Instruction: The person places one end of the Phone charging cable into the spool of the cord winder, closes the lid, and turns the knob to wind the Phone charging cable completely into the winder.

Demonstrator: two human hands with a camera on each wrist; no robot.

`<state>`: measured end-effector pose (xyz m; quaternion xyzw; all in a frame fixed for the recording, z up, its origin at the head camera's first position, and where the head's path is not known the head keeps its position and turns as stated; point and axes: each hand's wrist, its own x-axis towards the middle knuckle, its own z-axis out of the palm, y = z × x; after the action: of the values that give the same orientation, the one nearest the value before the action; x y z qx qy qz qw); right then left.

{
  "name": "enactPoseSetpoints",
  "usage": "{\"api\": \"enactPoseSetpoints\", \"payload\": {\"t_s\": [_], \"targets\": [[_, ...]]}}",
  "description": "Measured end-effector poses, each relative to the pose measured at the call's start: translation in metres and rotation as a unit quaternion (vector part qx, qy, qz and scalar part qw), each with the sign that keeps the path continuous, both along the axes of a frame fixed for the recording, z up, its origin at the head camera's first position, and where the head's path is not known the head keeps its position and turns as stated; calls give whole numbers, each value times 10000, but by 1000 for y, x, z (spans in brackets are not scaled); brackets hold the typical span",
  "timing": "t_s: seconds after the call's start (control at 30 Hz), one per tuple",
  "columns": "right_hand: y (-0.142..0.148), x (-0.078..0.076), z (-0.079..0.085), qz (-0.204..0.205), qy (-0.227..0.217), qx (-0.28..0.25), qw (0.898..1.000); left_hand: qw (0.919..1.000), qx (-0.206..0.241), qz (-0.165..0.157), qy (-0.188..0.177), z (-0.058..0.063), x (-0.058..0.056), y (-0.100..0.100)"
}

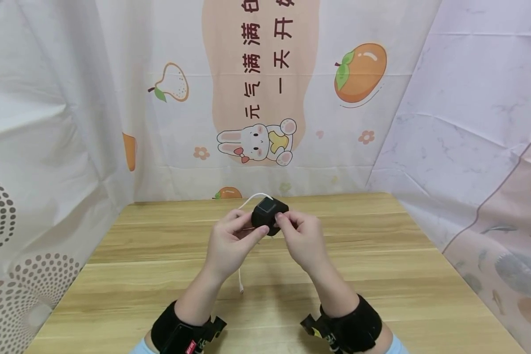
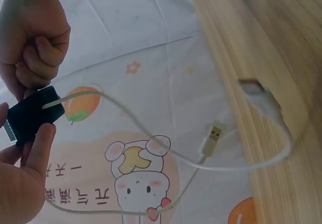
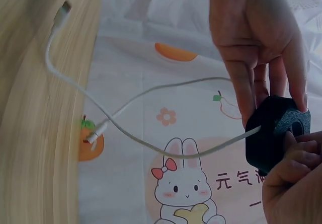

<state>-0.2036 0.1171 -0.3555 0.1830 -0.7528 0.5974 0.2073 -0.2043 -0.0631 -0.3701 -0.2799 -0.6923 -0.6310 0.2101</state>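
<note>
While the left hand [image 1: 228,239] pinches a black box [image 1: 264,211], the right hand [image 1: 304,240], fingers curled, grips its side

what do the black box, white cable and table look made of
Box: probably hard plastic, matte, with a faintly grained surface. Cable: likely a smooth, soft plastic sheath, bending in loose curves. Table: wood or laminate, low sheen, showing streaky grain.
</note>
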Motion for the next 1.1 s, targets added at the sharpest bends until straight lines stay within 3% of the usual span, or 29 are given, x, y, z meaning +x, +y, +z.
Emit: {"api": "enactPoseSetpoints", "payload": {"t_s": [0.07,0.13,0.2,0.27,0.33,0.63,0.8,1.0,1.1], "targets": [[0,2,3,489,-899,-862,9910,9999,24,34,133,-1,0,1],[0,3,6,897,-1530,-1606,9710,9997,48,59,234,-1,0,1],[0,3,8,1162,-1877,-2045,9536,9995,71,82,305,-1,-1,1],[0,3,8,1261,-1980,-2188,9471,9994,104,69,330,-1,-1,1],[1,3,8,1260,-1933,-2121,9496,9993,149,33,335,-1,-1,1],[2,2,3,662,-1176,-1193,9836,9998,126,131,33,1,-3,-4],[3,2,5,334,-892,-947,9909,9996,71,230,-134,2,-3,-7],[9,3,8,293,-651,-883,9935,9993,-11,267,-242,2,-3,-10],[12,3,11,253,-313,-808,9959,9994,-23,247,-261,3,-3,-10]]}}
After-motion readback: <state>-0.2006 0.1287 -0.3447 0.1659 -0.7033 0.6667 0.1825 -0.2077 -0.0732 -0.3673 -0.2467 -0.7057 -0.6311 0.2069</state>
